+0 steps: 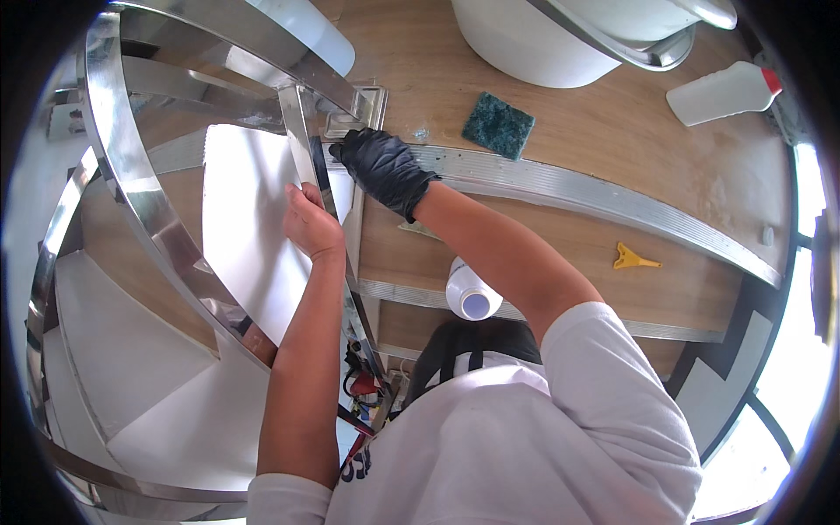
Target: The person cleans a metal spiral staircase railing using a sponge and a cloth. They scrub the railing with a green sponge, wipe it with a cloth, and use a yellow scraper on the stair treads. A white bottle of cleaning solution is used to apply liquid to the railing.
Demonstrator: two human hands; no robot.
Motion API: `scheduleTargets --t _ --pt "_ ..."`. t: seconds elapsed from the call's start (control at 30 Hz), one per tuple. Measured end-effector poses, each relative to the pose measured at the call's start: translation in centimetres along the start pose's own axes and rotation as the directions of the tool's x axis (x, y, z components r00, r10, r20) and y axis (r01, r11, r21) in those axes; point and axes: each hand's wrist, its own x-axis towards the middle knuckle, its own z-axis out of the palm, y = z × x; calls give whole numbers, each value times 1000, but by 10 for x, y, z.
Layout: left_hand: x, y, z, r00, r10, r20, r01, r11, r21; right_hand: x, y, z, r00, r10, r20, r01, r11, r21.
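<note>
My bare left hand (315,222) is curled around the upright metal railing post (297,128). Just left of it, a white sheet or panel (246,197) stands behind the post, with a rough top edge. My right hand (384,169), in a black glove, has its fingers bent beside the post's foot, close to the square metal base plate (374,108). Whether anything is inside those gloved fingers is hidden. To the right of that hand, a dark green scouring pad (499,125) lies at the ribbed metal nosing (545,180) of the wooden step.
A white bucket (545,46) and a white bottle with a red cap (722,95) are on the upper step. Below, a yellow plastic scraper (633,257) and an uncapped white bottle (471,292) are near my right arm. A curved metal rail (141,170) sweeps along the left.
</note>
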Motion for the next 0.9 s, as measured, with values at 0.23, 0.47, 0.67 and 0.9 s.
scheduleTargets --t 0.23,0.47,0.67,0.9 --pt "-1 4 -2 1000 16 3 -16 998 67 -9 1 -3 997 10 81 -7 999 -39" --pt "-1 5 -2 999 41 7 -42 994 98 -3 -4 4 999 -3 39 2 999 32" --pt "-3 4 -2 999 45 -12 -44 998 51 -6 -7 3 999 5 -35 -4 999 50" --pt "-3 6 -4 999 39 -3 -39 998 45 -8 -1 -2 999 -25 -31 28 997 77"
